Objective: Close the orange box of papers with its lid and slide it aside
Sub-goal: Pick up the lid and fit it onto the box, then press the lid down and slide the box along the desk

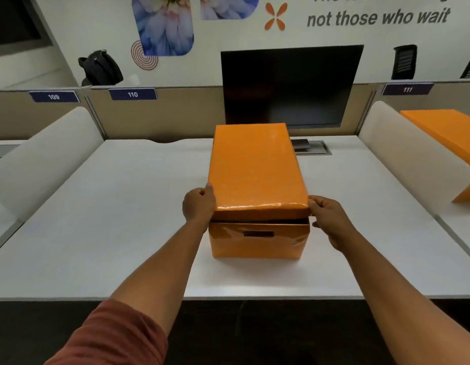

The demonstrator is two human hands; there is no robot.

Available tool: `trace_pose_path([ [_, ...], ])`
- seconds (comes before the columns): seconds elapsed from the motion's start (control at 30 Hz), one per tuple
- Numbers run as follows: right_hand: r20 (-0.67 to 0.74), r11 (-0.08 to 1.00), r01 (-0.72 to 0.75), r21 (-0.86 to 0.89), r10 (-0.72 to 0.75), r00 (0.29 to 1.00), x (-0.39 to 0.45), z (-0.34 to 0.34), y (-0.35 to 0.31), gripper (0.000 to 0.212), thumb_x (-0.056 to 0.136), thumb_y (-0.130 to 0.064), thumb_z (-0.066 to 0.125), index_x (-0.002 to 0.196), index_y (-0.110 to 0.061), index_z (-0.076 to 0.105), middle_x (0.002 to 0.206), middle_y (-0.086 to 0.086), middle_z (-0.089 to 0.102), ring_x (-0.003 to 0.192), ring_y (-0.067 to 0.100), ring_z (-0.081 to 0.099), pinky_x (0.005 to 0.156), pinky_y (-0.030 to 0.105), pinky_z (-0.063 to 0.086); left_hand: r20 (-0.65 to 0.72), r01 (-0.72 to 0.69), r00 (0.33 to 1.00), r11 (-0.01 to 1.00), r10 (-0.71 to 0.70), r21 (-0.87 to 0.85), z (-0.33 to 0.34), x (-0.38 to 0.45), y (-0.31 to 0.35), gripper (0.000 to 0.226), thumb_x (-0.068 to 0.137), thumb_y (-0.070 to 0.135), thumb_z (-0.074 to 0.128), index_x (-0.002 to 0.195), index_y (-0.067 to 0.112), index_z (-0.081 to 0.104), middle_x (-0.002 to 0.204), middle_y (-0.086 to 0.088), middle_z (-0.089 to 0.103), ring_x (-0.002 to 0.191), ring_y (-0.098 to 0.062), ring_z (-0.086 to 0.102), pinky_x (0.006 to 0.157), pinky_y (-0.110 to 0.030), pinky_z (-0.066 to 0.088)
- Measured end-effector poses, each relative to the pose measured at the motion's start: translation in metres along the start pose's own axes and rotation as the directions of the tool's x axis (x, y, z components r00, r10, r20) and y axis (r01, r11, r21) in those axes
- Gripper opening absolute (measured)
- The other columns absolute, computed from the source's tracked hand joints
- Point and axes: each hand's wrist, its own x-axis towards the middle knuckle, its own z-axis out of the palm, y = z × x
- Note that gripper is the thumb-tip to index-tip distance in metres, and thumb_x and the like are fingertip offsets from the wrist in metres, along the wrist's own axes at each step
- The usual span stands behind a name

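Orange lid [256,164] between both hands

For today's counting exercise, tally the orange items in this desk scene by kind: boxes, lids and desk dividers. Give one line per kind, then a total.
Orange box: 1
Orange lid, held over the box by the left hand and right hand: 1
Orange desk divider, off to the right: 1
Total: 3

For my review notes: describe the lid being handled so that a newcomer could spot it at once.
Start at the dark monitor behind the white desk. In front stands the orange box; the lid is the glossy orange slab over it, near corners pinched by both hands.
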Motion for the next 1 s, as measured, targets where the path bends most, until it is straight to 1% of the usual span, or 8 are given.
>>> trace_pose_path([
  [0.1,0.004,0.999,-0.034,-0.009,0.034,0.999,0.000,-0.005,0.005,0.029,0.103,-0.025,0.042,0.121,-0.014,0.062,0.115,0.009,0.063,0.109,0.027,0.055,0.083,0.041,0.045,0.055,0.009,0.998,1.000,-0.009,0.010,-0.003,0.001,-0.002,0.044,0.099,0.045,0.045,0.067,0.018,0.057,0.073,-0.003,0.060,0.077,-0.024,0.059,0.072,-0.037,0.048],
  [0.2,0.049,0.997,-0.078,-0.029,0.079,0.996,-0.001,-0.009,0.014,0.030,0.103,-0.026,0.043,0.119,-0.013,0.064,0.116,0.013,0.063,0.105,0.026,0.057,0.080,0.039,0.046,0.091,0.004,0.996,1.000,-0.006,0.027,-0.005,0.002,-0.007,0.046,0.098,0.046,0.046,0.065,0.016,0.056,0.070,-0.004,0.058,0.073,-0.024,0.057,0.068,-0.036,0.045],
  [0.43,0.074,0.991,-0.131,0.000,0.131,0.989,-0.003,-0.009,0.018,0.035,0.103,-0.030,0.043,0.126,-0.012,0.063,0.120,0.013,0.063,0.107,0.028,0.058,0.079,0.039,0.049,0.123,0.010,0.992,0.999,-0.004,-0.048,-0.007,0.000,-0.014,0.041,0.098,0.047,0.050,0.086,0.012,0.066,0.086,-0.007,0.066,0.080,-0.023,0.060,0.073,-0.036,0.049],
  [0.6,0.046,0.994,-0.107,0.013,0.106,0.993,-0.007,-0.005,0.018,0.043,0.097,-0.046,0.050,0.121,-0.013,0.062,0.115,0.009,0.062,0.104,0.027,0.059,0.079,0.039,0.052,0.167,-0.012,0.986,0.999,0.018,-0.037,-0.012,-0.001,-0.013,0.034,0.097,0.047,0.051,0.090,0.016,0.065,0.090,-0.003,0.064,0.086,-0.023,0.059,0.082,-0.042,0.053],
  [0.7,0.031,0.997,-0.074,0.039,0.072,0.997,-0.006,-0.004,0.018,0.040,0.096,-0.036,0.058,0.125,-0.009,0.062,0.118,0.009,0.060,0.105,0.026,0.058,0.082,0.040,0.051,0.201,-0.045,0.978,0.999,0.049,-0.027,-0.018,-0.003,-0.013,0.031,0.097,0.046,0.053,0.092,0.018,0.064,0.092,-0.001,0.064,0.088,-0.023,0.060,0.080,-0.042,0.054],
  [0.77,0.035,0.994,-0.088,0.060,0.086,0.996,-0.006,-0.005,0.020,0.037,0.095,-0.032,0.060,0.123,-0.008,0.063,0.121,0.010,0.061,0.108,0.027,0.058,0.085,0.041,0.052,0.231,-0.054,0.971,0.998,0.060,-0.034,-0.022,-0.006,-0.016,0.029,0.096,0.046,0.055,0.097,0.019,0.065,0.094,0.000,0.064,0.089,-0.023,0.060,0.072,-0.036,0.055],
  [0.87,0.037,0.991,-0.112,0.068,0.109,0.993,-0.004,-0.006,0.023,0.032,0.094,-0.029,0.062,0.119,-0.009,0.064,0.122,0.012,0.062,0.109,0.030,0.059,0.087,0.042,0.052,0.272,-0.063,0.960,0.998,0.069,-0.029,-0.024,-0.010,-0.022,0.039,0.096,0.046,0.054,0.114,0.015,0.068,0.102,0.000,0.063,0.093,-0.023,0.061,0.062,-0.027,0.051],
  [1.0,0.051,0.988,-0.148,0.054,0.145,0.988,-0.001,-0.004,0.025,0.037,0.095,-0.026,0.061,0.125,-0.005,0.062,0.124,0.011,0.061,0.112,0.031,0.058,0.087,0.042,0.051,0.261,-0.075,0.963,0.997,0.072,-0.001,-0.020,-0.012,-0.027,0.046,0.097,0.048,0.052,0.121,0.012,0.068,0.106,-0.002,0.065,0.096,-0.024,0.061,0.071,-0.035,0.056],
])
